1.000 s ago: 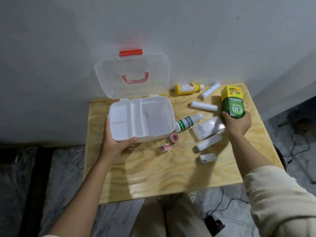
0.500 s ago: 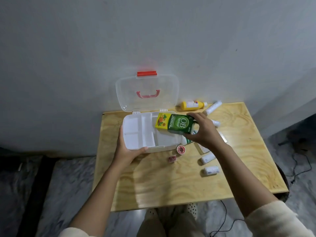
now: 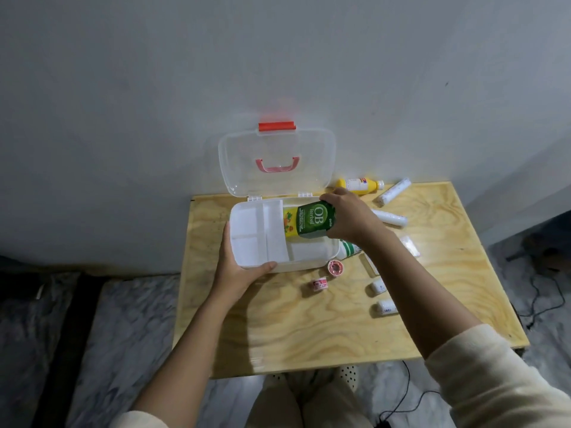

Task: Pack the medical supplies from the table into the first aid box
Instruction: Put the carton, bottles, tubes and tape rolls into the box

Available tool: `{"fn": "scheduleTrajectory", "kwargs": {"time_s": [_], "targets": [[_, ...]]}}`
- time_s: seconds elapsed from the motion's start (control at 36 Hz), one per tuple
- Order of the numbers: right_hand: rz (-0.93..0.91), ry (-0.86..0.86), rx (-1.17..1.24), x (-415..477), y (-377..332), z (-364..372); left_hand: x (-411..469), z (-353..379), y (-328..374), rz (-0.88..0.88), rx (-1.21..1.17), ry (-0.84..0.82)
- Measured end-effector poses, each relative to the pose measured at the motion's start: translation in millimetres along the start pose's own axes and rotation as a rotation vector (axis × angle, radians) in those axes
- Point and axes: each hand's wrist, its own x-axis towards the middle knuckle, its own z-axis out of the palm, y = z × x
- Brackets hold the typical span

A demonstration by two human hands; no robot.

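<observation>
- Green-and-yellow OB herbal carton (image 3: pixel 304 223): clasped by right hand (image 3: pixel 347 217), tilted into first aid box (image 3: pixel 247 242), large compartment.
- Left hand (image 3: pixel 238 270): grips box's near-left corner.
- Next: release carton flat.

Table (image 3: pixel 278 335), far edge, left of centre: first aid box (image 3: pixel 302 266), with its lid (image 3: pixel 278 149) upright behind it.
- In the box's right compartment: carton (image 3: pixel 309 223), tilted, gripped by the right hand (image 3: pixel 349 217).
- On the box's near left corner: left hand (image 3: pixel 238 267).
- Far edge, right of the box: lying bottle (image 3: pixel 358 185), then a roll (image 3: pixel 393 191).
- Touching the box's right wall: second bottle (image 3: pixel 349 250).
- Just before the box's near right corner: tape ring (image 3: pixel 334 268), with a small jar (image 3: pixel 319 285) nearer the front.
</observation>
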Motion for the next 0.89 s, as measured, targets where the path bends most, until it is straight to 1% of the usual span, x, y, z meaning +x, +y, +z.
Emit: {"fn": "scheduleTrajectory", "kwargs": {"time_s": [0.17,0.36,0.5,0.61,0.69,0.78,0.86,0.89], "targets": [[0.000,-0.050,0.083,14.6,-9.7,34.1,-2.5,-1.3,-1.0,-0.012,-0.006,0.002],[0.025,-0.070,0.062,22.5,-9.4,58.7,-2.6,-1.2,0.7,-0.008,0.014,0.008],[0.078,-0.138,0.160,26.0,-16.2,76.4,-2.8,-2.0,1.1,-0.007,0.037,0.001],[0.107,-0.120,0.221,21.1,-14.2,73.1,-2.9,-2.7,2.4,-0.017,0.025,-0.018],[0.101,-0.009,0.309,13.5,-7.7,52.7,-2.9,-3.2,4.9,-0.013,0.012,-0.030],[0.101,0.219,0.440,2.2,6.5,32.1,-2.0,-3.3,3.8,-0.019,0.018,-0.023],[0.222,0.464,0.568,-12.3,35.6,20.8,-1.7,-3.3,-0.6,-0.026,0.047,-0.016],[0.274,0.513,0.575,-18.5,48.0,19.4,-1.6,-3.5,-2.4,-0.034,0.053,-0.012]]}}
